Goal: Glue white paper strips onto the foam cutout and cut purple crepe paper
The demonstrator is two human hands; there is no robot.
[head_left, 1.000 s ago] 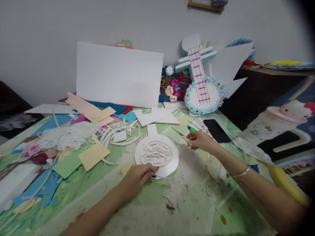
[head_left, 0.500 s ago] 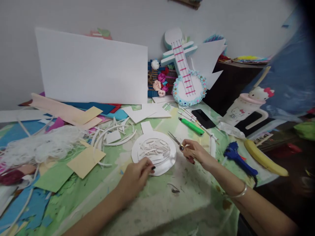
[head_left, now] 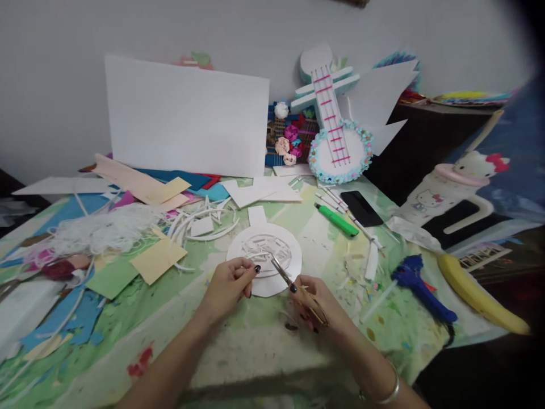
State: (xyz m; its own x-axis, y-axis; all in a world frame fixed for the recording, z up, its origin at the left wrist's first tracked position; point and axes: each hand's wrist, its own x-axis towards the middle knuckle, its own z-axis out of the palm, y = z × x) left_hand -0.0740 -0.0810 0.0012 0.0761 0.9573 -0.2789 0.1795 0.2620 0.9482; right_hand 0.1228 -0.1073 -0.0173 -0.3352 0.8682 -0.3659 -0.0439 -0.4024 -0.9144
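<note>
Scissors [head_left: 284,274] come in over the white disc [head_left: 294,250]

We see the flat disc lying on the table [head_left: 255,346], in front of both hands, its short tab pointing away from us. Inside the raised inner ring sits a loose heap of white scraps [head_left: 269,250]. To the far right leans a white tumbler [head_left: 427,201] with a pink rim and a cat figure on top; we cannot see what it contains.

The right hand [head_left: 313,301] grips the scissors by their gold handles, the tips toward the heap. The left hand [head_left: 233,279] is at the disc's near left edge, thumb and fingers drawn together; the view is soft there, and we cannot tell whether they pinch a thin strip.

Half a second ago the scissors were out past the disc's right side; now their blades cross in front of it, and the two hands are closer together. The disc lies on the same spot among the clutter, with the green cutter [head_left: 338,220] and the blue glue gun [head_left: 419,287] lying to its right as before.
</note>
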